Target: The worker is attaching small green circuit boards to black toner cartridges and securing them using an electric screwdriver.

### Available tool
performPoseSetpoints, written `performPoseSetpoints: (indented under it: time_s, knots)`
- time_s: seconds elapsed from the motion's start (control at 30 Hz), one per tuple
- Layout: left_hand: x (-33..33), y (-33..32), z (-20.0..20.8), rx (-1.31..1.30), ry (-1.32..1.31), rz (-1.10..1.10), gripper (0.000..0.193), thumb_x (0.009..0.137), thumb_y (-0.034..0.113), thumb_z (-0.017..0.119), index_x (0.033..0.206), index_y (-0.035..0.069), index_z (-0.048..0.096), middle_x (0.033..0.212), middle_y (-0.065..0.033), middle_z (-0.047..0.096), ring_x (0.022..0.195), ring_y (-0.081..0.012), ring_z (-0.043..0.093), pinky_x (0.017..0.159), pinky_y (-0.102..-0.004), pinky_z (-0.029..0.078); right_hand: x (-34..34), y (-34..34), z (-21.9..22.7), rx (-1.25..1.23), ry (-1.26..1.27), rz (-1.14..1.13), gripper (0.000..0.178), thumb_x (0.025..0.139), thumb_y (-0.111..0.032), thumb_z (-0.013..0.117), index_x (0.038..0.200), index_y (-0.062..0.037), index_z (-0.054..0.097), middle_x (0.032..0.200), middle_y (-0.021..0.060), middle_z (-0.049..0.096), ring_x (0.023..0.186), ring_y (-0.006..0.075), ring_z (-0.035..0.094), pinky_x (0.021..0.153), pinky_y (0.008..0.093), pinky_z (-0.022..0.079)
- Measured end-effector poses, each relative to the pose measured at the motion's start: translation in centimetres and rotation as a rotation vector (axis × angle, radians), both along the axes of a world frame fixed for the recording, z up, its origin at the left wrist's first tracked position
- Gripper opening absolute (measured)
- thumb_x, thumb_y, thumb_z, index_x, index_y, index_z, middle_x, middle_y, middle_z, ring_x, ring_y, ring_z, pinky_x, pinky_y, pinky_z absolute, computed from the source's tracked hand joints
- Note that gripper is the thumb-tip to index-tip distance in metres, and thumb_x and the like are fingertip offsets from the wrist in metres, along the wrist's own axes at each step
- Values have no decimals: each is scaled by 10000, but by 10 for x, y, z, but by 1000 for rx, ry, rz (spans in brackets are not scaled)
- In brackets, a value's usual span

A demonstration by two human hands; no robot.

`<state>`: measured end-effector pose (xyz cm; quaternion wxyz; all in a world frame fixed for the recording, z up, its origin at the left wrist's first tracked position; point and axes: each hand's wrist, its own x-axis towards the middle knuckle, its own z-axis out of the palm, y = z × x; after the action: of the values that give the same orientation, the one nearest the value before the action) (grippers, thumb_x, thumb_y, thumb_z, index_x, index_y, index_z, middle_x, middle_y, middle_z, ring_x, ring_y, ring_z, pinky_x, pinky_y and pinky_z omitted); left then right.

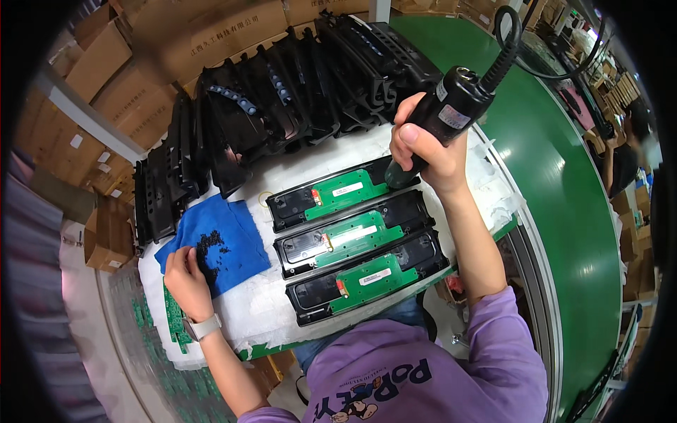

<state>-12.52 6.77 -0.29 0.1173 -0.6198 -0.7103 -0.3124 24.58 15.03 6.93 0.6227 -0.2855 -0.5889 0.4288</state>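
Observation:
My right hand [446, 156] is wrapped round a black corded electric screwdriver [451, 106], its lower end over the right part of the farthest black housing [288, 209]. That housing carries a green circuit board [363, 185]. Two like housings lie nearer me in a row, a middle one [290, 247] and a near one [303, 295], each with a green board. My left hand [187, 282] rests at the edge of a blue cloth [243, 264], fingers pinched together beside a pile of small black screws [209, 247]. Whether a screw is between the fingertips is hidden.
Many black plastic housings [296, 92] stand packed along the table's far side. Green circuit boards [173, 314] lie by my left wrist. Cardboard boxes [233, 28] are stacked behind. The screwdriver's cable [506, 49] rises at the upper right, beside a green surface [557, 183].

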Motion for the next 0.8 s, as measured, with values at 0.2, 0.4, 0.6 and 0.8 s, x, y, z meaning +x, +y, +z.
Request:
performPoseSetpoints:
  time_s: [0.2,0.4,0.6,0.8]
  knots:
    - [-1,6,-7,-75,-498,-61,160,876,126,551,829,-18,599,715,-60,590,574,-115,512,529,-251,410,-5,0,-2,-27,-30,-1,228,722,-139,644,806,7,490,534,44,478,409,108,449,412,230,365]
    - [35,23,6,-274,-1482,-388,167,902,146,526,929,-12,572,782,-41,590,601,-61,477,556,-196,407,-8,0,-4,-7,-145,70,222,706,-128,672,763,-10,492,539,43,491,416,101,465,416,226,378]
    - [82,41,15,-475,-1901,-672,174,886,101,521,984,-40,547,839,-84,589,693,-106,499,623,-228,429,-7,-2,-7,7,-93,70,216,712,-114,655,779,-11,478,546,45,491,419,101,451,412,227,361]
    - [129,42,20,-611,-1979,-813,134,906,118,504,924,-11,533,809,-54,549,653,-80,446,579,-209,388,-5,-11,1,-12,20,116,247,744,-155,615,871,-18,453,556,18,435,419,115,421,428,243,351]
